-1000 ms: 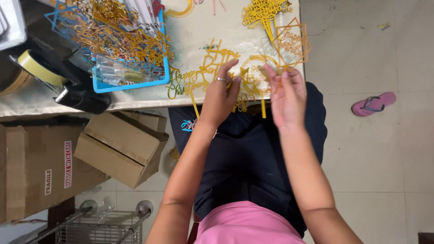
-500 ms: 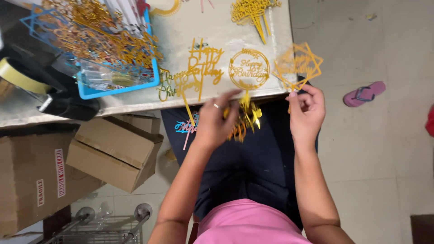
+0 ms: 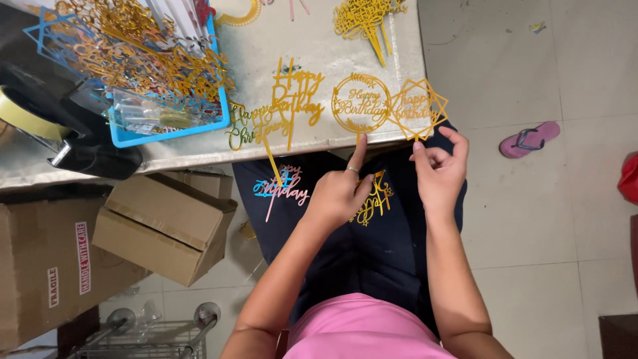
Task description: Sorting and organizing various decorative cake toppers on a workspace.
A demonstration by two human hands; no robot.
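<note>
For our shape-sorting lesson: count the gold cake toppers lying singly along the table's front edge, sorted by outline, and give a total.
Script lettering, no frame: 2 (gold script topper, darker script topper)
Round ring frame: 1 (round topper)
Star frame: 1 (star topper, by the right hand)
Total: 4

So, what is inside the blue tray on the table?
The blue tray holds a tangled heap of gold toppers, with clear packets near its front edge. The heap covers the tray's bottom, so anything beneath cannot be seen.
</note>
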